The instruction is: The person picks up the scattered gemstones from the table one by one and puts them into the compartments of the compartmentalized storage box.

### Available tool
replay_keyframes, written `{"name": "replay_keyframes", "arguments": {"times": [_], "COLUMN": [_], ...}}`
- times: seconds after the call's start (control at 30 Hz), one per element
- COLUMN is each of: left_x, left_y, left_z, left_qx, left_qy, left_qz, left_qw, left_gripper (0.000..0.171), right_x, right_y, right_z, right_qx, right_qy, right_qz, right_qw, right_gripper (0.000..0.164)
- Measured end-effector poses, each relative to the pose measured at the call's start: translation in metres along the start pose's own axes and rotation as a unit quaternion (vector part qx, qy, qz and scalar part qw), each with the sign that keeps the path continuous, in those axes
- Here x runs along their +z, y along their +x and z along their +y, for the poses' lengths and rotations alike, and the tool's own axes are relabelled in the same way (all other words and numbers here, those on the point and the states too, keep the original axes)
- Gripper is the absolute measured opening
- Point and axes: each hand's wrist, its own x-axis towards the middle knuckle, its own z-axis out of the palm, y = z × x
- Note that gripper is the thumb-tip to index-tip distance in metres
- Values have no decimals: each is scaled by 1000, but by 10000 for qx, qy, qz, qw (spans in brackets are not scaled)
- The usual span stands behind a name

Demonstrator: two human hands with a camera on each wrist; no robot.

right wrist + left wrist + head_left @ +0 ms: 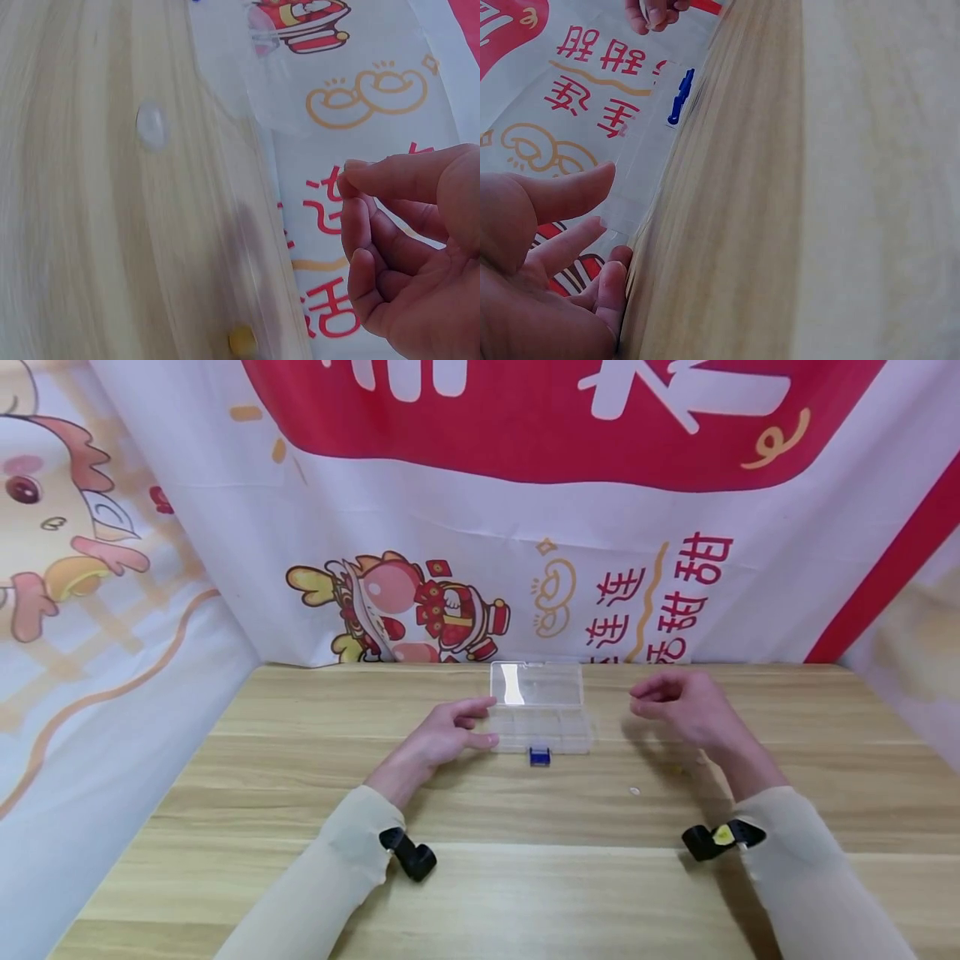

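Observation:
A clear plastic compartment box (540, 731) lies on the table with its lid (551, 685) raised at the back. A blue clasp (539, 757) is at its front edge. My left hand (446, 732) rests at the box's left end, thumb near the front corner and a finger beside the lid's edge; the fingers are fairly straight. To the right of the box, apart from it, my right hand (684, 703) is raised above the table. Its thumb and fingertips meet, as the right wrist view shows; nothing can be made out between them.
A small clear oval piece (634, 791) lies in front of the box, to the right. Under my right forearm are a small yellow piece (242, 340) and a pale one (701, 760). A printed cloth (450, 502) hangs behind the table.

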Motion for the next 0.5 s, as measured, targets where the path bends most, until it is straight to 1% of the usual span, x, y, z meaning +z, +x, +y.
{"name": "replay_keyframes", "arguments": {"times": [0.13,0.27,0.4,0.5], "left_x": [-1,-1,-1,-1], "left_y": [0,0,1,1], "left_z": [0,-2,-3,-3], "left_qx": [36,25,21,31], "left_qy": [32,75,86,87], "left_qz": [26,59,43,25], "left_qw": [10000,10000,10000,10000], "left_gripper": [66,66,66,66], "right_x": [9,18,24,29], "right_y": [5,10,12,13], "right_z": [-7,-12,-14,-16], "right_qx": [-57,-44,10,125], "right_qy": [112,258,263,234], "right_qz": [-5,-94,-127,-135], "right_qw": [9999,9996,9996,9996], "right_gripper": [31,32,30,28]}}
